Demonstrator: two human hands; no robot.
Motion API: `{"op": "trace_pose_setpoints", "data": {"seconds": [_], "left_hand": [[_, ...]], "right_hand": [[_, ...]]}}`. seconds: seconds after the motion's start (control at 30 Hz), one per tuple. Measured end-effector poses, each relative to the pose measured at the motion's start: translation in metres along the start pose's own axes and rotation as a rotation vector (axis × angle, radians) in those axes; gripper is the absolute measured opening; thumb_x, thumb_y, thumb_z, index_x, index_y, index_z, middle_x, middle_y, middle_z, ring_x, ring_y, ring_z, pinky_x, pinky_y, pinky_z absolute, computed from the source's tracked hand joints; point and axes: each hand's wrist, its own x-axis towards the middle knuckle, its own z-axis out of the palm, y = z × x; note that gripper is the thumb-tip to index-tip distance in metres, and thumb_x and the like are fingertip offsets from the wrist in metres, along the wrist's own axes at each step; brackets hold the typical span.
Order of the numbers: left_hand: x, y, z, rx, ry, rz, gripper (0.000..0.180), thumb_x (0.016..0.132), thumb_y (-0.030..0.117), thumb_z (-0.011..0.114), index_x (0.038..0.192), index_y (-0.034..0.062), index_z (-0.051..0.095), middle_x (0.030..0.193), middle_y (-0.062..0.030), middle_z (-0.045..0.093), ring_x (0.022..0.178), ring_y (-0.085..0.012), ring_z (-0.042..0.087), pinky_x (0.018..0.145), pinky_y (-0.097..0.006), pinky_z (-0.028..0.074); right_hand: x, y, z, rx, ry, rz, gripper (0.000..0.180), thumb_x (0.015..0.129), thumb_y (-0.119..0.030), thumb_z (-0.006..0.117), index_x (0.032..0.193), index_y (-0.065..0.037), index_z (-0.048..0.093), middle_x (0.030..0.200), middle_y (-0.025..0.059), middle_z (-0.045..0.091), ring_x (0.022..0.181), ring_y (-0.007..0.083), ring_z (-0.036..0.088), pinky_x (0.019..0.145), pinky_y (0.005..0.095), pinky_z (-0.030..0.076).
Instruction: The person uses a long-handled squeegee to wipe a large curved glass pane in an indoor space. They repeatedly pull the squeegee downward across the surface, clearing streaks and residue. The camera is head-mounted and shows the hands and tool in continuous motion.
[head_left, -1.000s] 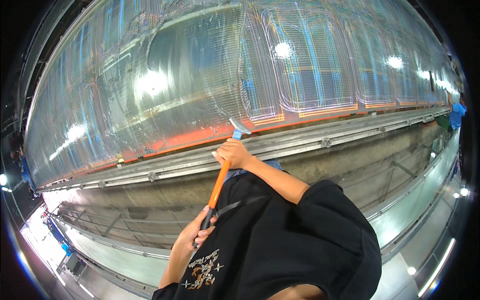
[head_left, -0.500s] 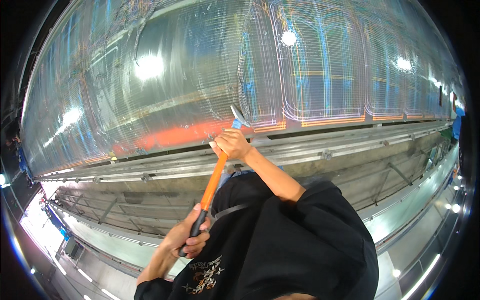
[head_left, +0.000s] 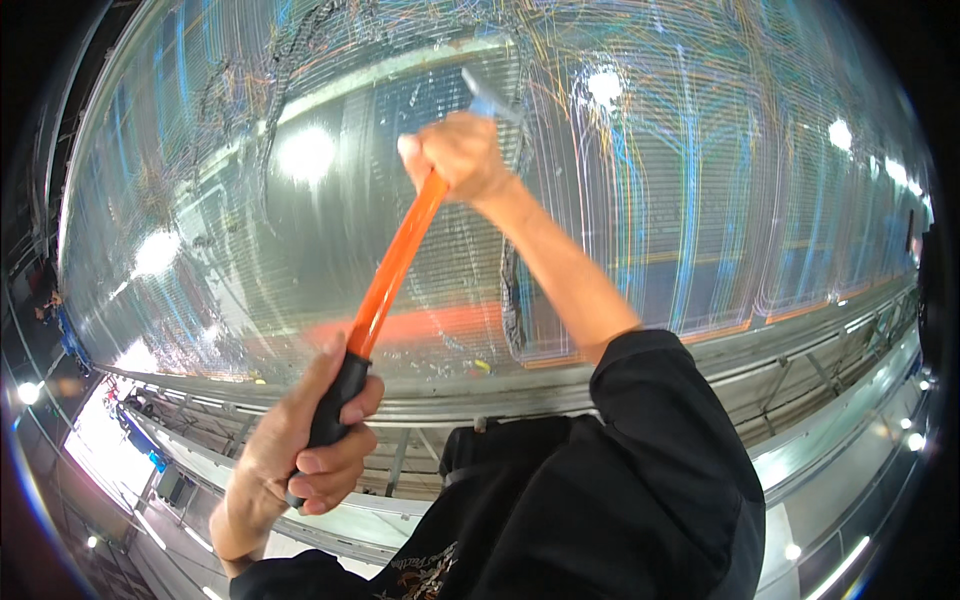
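Both my hands are closed round a long-handled scraper (head_left: pixel 400 265) with an orange shaft, a black grip and a narrow metal head. My left hand (head_left: pixel 315 430) wraps the black grip at the near end. Farther up, my right hand (head_left: pixel 457 155) holds the shaft just below the head and hides part of it. The head (head_left: pixel 490 95) is smeared by motion, and I cannot tell whether it touches the surface. Beneath it spreads a wide glossy sheet (head_left: pixel 370 230) covered in fine coloured lines. A dark, ragged strip (head_left: pixel 512 290) runs along the sheet beside my right forearm.
A red band (head_left: pixel 420 322) crosses the near part of the sheet, with small crumbs and a yellow scrap (head_left: pixel 482 366) by it. Metal rails (head_left: pixel 400 410) run along its near edge, close to my body. Bright lamp reflections (head_left: pixel 306 153) lie on the sheet.
Both hands and the scraper have moved away from my body, farther over the sheet. The view has shifted too, showing more of the sheet and the dark strip.
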Motion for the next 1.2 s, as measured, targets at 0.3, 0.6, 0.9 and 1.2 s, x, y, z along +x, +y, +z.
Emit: {"op": "trace_pose_setpoints", "data": {"seconds": [0.3,0.6,0.9,1.2], "left_hand": [[0.041,0.053,0.02,-0.255,-0.412,0.184,0.047,0.111,0.053,0.032,0.091,0.0129,0.046,0.05,0.0042,0.043,0.027,-0.006,0.035,0.024,-0.027,0.039],[0.022,-0.248,-0.13,-0.395,-0.24,0.149,0.052,0.108,0.062,0.036,0.087,0.015,0.048,0.047,0.0064,0.037,0.029,-0.004,0.031,0.025,-0.023,0.028],[0.05,-0.405,-0.172,0.129,-0.02,0.041,0.059,0.106,0.066,0.032,0.086,0.0125,0.047,0.05,0.0064,0.033,0.032,-0.0045,0.024,0.029,-0.019,0.024],[0.043,-0.37,-0.138,0.059,-0.057,-0.017,0.059,0.107,0.066,0.032,0.085,0.013,0.044,0.048,0.0059,0.03,0.032,-0.0071,0.027,0.03,-0.023,0.026]], "right_hand": [[0.067,0.087,0.001,-0.018,-0.196,-0.033,0.044,0.1,-0.03,0.06,0.06,-0.012,0.054,0.052,0.008,0.054,0.048,0.0314,0.057,0.045,0.0444,0.042],[-0.146,-0.202,0.002,0.262,-0.497,0.045,0.034,0.096,-0.026,0.065,0.065,-0.014,0.056,0.061,0.0048,0.058,0.056,0.0285,0.057,0.061,0.0414,0.043],[-0.265,-0.35,-0.125,0.12,-0.407,0.206,0.033,0.087,-0.013,0.073,0.063,-0.011,0.05,0.057,0.0038,0.052,0.054,0.0257,0.053,0.057,0.0384,0.041],[-0.243,-0.312,-0.126,0.17,-0.426,0.149,0.033,0.086,-0.008,0.072,0.062,-0.01,0.05,0.058,0.005,0.052,0.05,0.0254,0.052,0.051,0.0379,0.041]]}}
